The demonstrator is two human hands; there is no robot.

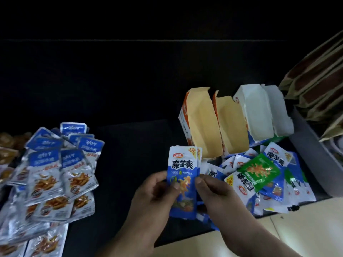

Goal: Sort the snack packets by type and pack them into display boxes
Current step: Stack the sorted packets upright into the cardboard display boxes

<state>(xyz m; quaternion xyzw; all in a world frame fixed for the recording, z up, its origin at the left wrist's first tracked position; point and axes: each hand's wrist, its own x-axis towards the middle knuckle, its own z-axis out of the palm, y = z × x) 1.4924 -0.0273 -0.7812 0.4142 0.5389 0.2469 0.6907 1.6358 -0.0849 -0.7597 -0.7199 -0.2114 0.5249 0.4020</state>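
My left hand [157, 190] pinches the left edge of the blue packet [182, 175], its long axis pointing away from me, my right hand [213, 190] pinches its right edge, and the open orange display box [204, 123] lies just beyond, nearer my right.

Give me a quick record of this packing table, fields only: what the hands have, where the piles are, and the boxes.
held: blue packet, upright, another just behind it
grip: left hand and right hand both pinch its lower half
left pile: silver-blue packets
right pile: mixed heap of blue-white packets, one green packet on top
boxes: four display boxes, open, behind the mixed heap
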